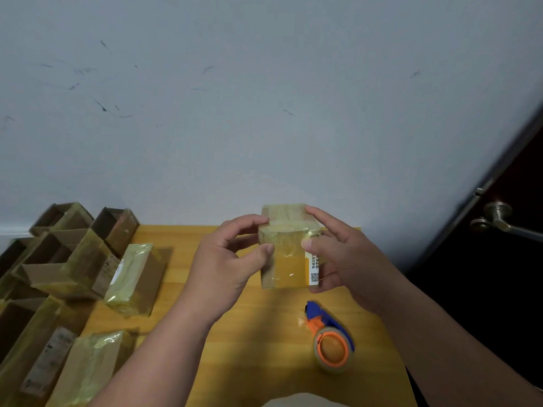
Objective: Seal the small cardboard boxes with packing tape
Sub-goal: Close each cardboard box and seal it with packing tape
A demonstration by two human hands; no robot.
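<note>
Small cardboard box (pixel 289 248): held above the bench (pixel 264 324), between left hand (pixel 227 265) on its left side and right hand (pixel 342 259) on its right side. Tape dispenser (pixel 330 337): on the bench, nearer the person than the right hand, just below it. Taped boxes (pixel 133 279): on the bench, left of the left hand. Open boxes (pixel 67 245): farther left, grouped together. Wall (pixel 264 98): behind both hands. Door handle (pixel 499 220): far right of the right hand.
</note>
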